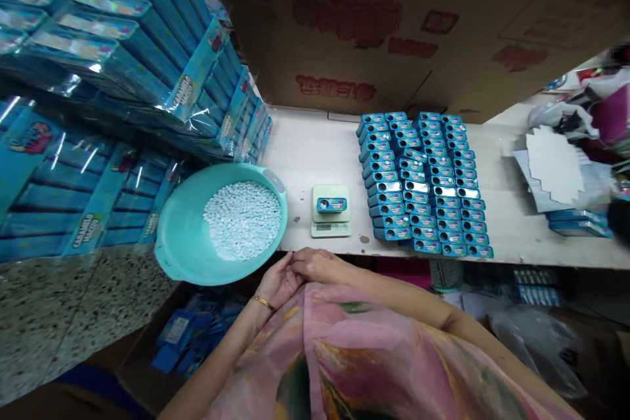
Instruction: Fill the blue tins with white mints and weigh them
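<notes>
My left hand (278,285), with a gold bangle at its wrist, is at the table's front edge, palm partly up and fingers curled. My right hand (317,266) meets it there, its bent fingers closed over the left fingertips. Anything between the fingers is hidden. Just beyond them a small pale scale (331,228) carries one blue tin (332,205); its display is too faint to read. To the left, a turquoise basin (184,223) holds many small white candies (243,220). Rows of similar blue tins (426,184) stand to the right of the scale.
A big cardboard box (364,33) stands behind the white table (300,144). Wrapped blue packs (123,33) are stacked high at left. White card sheets (554,167) lie at right. Below the table are an open carton with blue pieces (180,331) and a clear plastic bag (536,341).
</notes>
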`<state>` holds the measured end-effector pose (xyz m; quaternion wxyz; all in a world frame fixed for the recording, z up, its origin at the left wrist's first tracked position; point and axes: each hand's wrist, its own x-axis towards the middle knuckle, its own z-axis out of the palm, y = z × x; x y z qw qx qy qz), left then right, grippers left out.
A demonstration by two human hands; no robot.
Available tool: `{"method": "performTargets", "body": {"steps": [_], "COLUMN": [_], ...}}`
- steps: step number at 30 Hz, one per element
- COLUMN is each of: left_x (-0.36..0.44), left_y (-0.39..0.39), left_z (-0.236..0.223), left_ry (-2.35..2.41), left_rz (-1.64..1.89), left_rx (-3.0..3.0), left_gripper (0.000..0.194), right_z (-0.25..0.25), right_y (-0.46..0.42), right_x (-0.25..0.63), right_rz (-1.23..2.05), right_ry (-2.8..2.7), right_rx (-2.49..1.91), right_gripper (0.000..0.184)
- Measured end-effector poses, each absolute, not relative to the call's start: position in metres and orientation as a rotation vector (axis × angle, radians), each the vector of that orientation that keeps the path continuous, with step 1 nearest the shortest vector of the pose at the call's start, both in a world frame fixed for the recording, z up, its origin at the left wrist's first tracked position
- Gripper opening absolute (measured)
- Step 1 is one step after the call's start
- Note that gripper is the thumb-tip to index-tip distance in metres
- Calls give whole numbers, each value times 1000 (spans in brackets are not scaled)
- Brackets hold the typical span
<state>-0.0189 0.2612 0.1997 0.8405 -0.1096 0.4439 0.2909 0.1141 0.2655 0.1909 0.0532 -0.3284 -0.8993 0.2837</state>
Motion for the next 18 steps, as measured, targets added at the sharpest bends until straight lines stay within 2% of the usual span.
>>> {"method": "performTargets", "body": {"steps": [5,13,18], "left_x": [-16,-18,-20], "left_y": [262,262,261], "left_z": [197,188,191], "left_ry": [958,932,933], "left_rz": [606,604,621], "left_rx": [-225,-142,-132], "left_gripper": [22,22,22], "right_z": [196,208,207], "right_y": [273,332,321], "right_x": [125,179,177], "right_rz": [856,666,665], "right_ry": [-2622,-2170,-2074], "right_rx": [-1073,-1595,-1650], "right_gripper": [15,21,25]}}
